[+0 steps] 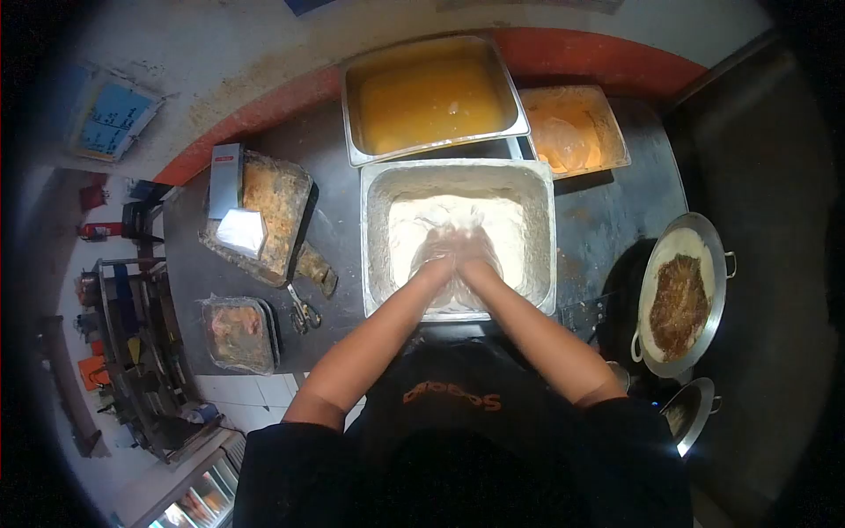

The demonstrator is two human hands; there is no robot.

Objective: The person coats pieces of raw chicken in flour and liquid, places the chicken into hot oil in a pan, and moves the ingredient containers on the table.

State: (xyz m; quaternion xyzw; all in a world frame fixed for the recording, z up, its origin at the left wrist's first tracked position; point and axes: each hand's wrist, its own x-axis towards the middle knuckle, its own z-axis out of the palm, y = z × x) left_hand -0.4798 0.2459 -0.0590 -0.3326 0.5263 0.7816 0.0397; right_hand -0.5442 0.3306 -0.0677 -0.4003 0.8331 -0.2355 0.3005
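1. The bench (343, 246) extended under and beyond both hands.
2. The deep pan (373, 238) stood on it and enclosed both hands; white powder (515, 251) lay around them.
   - The left hand (433, 246) and right hand (478, 246) were side by side, close together, in what looked like clear plastic gloves. Blur hid the fingers; whether they gripped anything could not be told.
   - The step appeared to be working the powder with both hands. Good execution called for low, even strokes, gloves kept snug, and forearms clear of the near rim.
   - The pan walls limited reach on all sides.
3. A pan of yellow liquid (431, 97) stood ahead of the hands, just beyond the far rim; a wide forward push risked knocking it.
4. A wok (715, 304) with brown contents sat well to the right of the right hand.
5. A crusted tray (273, 202) lay left of the left hand, carrying a metal box and a bright packet (241, 231).
6. An orange-stained tray (607, 123) stood ahead and right of the right hand.
7. A small tray (267, 308) lay left of the left hand, nearer the body.
8. A metal utensil (304, 312) lay between that tray and the left hand.
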